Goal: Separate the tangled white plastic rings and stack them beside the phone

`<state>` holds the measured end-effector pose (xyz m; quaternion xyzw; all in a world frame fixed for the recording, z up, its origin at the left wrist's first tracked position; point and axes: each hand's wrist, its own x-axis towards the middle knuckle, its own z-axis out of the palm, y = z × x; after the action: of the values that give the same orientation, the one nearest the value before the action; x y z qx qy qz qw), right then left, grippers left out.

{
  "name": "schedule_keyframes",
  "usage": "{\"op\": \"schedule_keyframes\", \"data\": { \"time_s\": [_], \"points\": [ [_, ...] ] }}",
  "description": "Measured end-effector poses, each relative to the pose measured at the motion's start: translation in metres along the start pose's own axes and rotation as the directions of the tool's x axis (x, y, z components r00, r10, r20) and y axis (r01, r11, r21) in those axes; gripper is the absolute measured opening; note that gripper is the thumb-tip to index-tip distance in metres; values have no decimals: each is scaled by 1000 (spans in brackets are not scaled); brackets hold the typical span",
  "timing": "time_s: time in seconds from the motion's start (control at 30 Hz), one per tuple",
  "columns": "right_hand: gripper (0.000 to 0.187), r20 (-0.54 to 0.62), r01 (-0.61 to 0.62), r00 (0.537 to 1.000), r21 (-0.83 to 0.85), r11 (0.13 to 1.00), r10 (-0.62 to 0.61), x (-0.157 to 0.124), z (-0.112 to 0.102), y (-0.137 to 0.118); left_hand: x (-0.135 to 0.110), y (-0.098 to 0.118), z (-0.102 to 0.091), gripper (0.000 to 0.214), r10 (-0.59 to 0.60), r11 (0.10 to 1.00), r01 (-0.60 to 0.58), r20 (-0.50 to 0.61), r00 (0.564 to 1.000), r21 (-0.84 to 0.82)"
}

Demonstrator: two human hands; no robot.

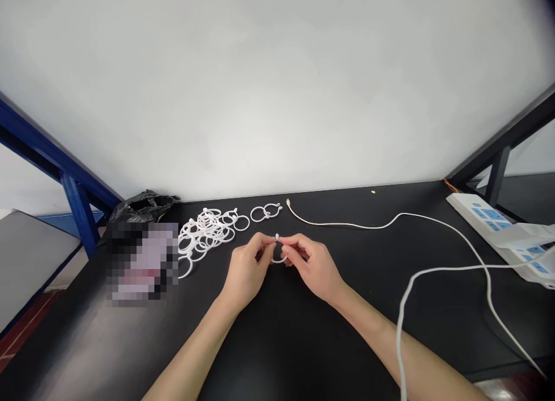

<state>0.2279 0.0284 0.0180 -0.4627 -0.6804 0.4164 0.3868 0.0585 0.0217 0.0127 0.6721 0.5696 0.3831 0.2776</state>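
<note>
Between my two hands is a white curtain ring, its small knob-like clasp pointing up and its lower curve showing beneath my fingers. My left hand pinches it from the left with thumb and forefinger. From the other side my right hand grips it the same way, fingertips close to the clasp. Part of the ring is hidden by my fingers. Two more white rings lie touching each other just beyond my hands. To the left a heap of similar rings is spread on the black tabletop.
A black plastic bag and a blurred-out item are at the left. A white cable crosses the right side, near a power strip. A second thicker cable passes over my right forearm. A white wall closes the back.
</note>
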Motion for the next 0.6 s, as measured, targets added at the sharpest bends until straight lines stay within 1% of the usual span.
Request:
{"op": "schedule_keyframes", "data": {
  "time_s": [0.03, 0.1, 0.17, 0.27, 0.33, 0.37, 0.43, 0.5, 0.6],
  "points": [
    [26, -14, 21, 1000, -24, 999, -22, 2, 2, 1, 3, -1, -2, 17, -4, 999, 4, -19, 1000, 40],
    [29, -37, 64, 997, -128, 990, -69, 6, 5, 4, 9, -6, -8, 19, -17, 988, 30, -85, 996, 150],
    [31, -28, 85, 995, -280, 956, -97, 11, 8, 7, 15, -13, -21, 21, -30, 957, 84, -195, 980, 279],
    [31, 56, 125, 992, -481, 868, -112, 22, 11, 9, 22, -28, -44, 22, -14, 896, 179, -376, 926, 407],
    [32, 109, 175, 985, -581, 795, -137, 34, 14, 8, 26, -39, -56, 21, 0, 873, 226, -462, 887, 433],
    [33, 116, 196, 981, -627, 754, -158, 41, 16, 8, 27, -44, -61, 21, 12, 863, 240, -492, 871, 445],
    [35, 87, 182, 981, -710, 681, -171, 57, 21, 8, 29, -52, -65, 23, 45, 836, 257, -527, 849, 484],
    [36, 72, 164, 983, -761, 628, -169, 72, 27, 9, 29, -57, -65, 28, 68, 803, 267, -527, 847, 533],
    [25, 70, 152, 985, -787, 598, -158, 84, 31, 13, 29, -58, -63, 35, 57, 771, 292, -518, 854, 566]
  ]
}}
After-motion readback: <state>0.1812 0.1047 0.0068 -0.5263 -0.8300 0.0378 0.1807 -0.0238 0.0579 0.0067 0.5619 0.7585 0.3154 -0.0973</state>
